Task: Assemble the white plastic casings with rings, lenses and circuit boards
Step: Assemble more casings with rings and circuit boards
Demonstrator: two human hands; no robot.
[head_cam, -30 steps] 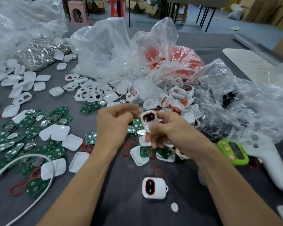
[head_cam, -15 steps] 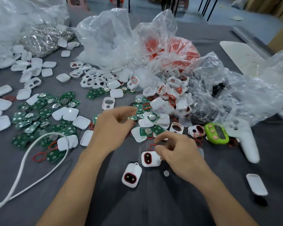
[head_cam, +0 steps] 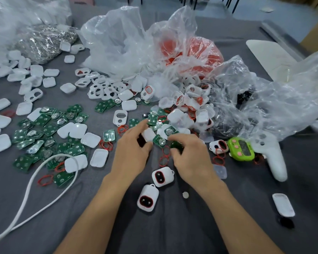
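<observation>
Shell: a white, rounded-square plastic shell (head_cam: 148, 134) sat at the middle of the table, between your left thumb and forefinger.
Left hand: your left hand (head_cam: 134, 151) had its fingers curled, pinching that shell just above the cloth.
Right hand: your right hand (head_cam: 190, 156), just beside the left, had its fingers curled onto a dark green board (head_cam: 176, 145). Blur hid the finer detail of the grip.
Rings: thin red rings (head_cam: 164, 160) lay loose on the cloth between your hands.
Casings: two closed casings (head_cam: 162, 176) lay just beside each other between your wrists. They were glossy white, each with a red ring round a dark oval window and a small loop at one end.
Boards: flat green boards (head_cam: 50, 129) with silver discs were strewn to your left, mixed with more white shells (head_cam: 91, 139).
Table: the table (head_cam: 173, 226) was dark grey and matte, like cloth.
Cable: a white cable (head_cam: 28, 189) curved over the left side.
Gadgets: a lime-green gadget (head_cam: 241, 148) with pink buttons lay to your right, next to a white handle (head_cam: 273, 158).
Bags: crinkled clear bags (head_cam: 117, 43) were heaped on the far side. A red bag (head_cam: 191, 52) showed its colour through the film, and a silver bag (head_cam: 42, 41) held shiny metal bits.
Room: a pale floor (head_cam: 209, 8) and dark furniture legs (head_cam: 229, 4) lay beyond the table.
</observation>
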